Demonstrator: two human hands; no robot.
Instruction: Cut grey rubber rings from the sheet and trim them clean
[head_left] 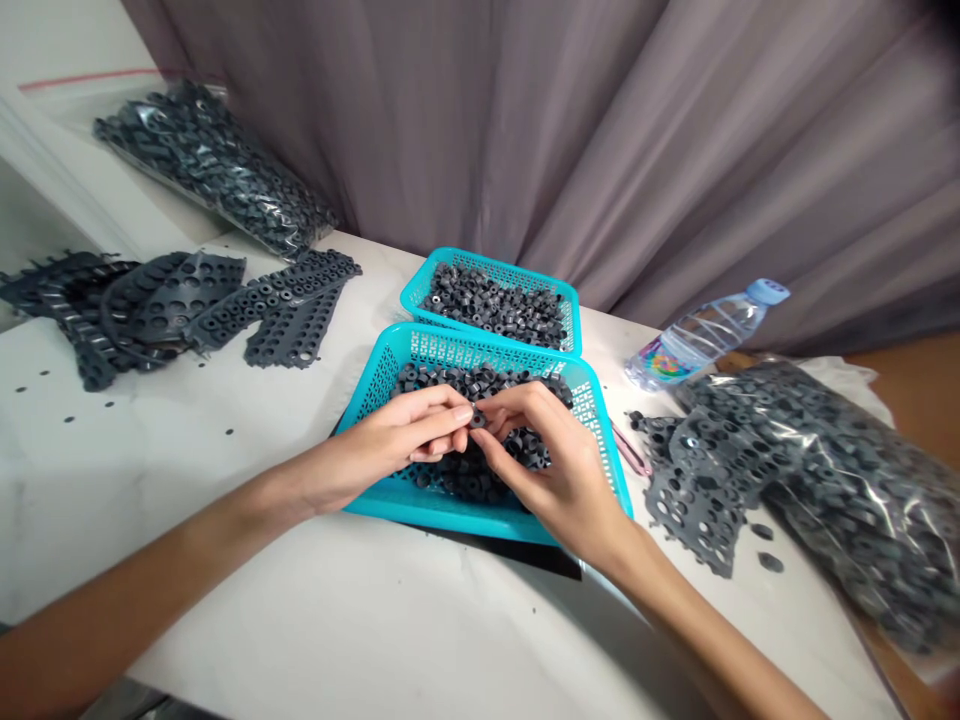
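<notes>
White marbled desk (337,620): bright, softly shadowed
Clear plastic right-hand bag (862,480): glare, edge-stretched
Grey-mauve pleated curtain (450,120): dimmer, blurry

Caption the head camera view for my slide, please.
Left hand and right hand meet at a small dark-grey ring-shaped piece above a turquoise perforated basket of similar pieces.

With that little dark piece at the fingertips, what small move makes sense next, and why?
Perhaps turn the small dark piece slightly with the right hand: its thumb and forefinger pinch it above the front basket, while the left hand meets it there, partly hiding it.
</notes>
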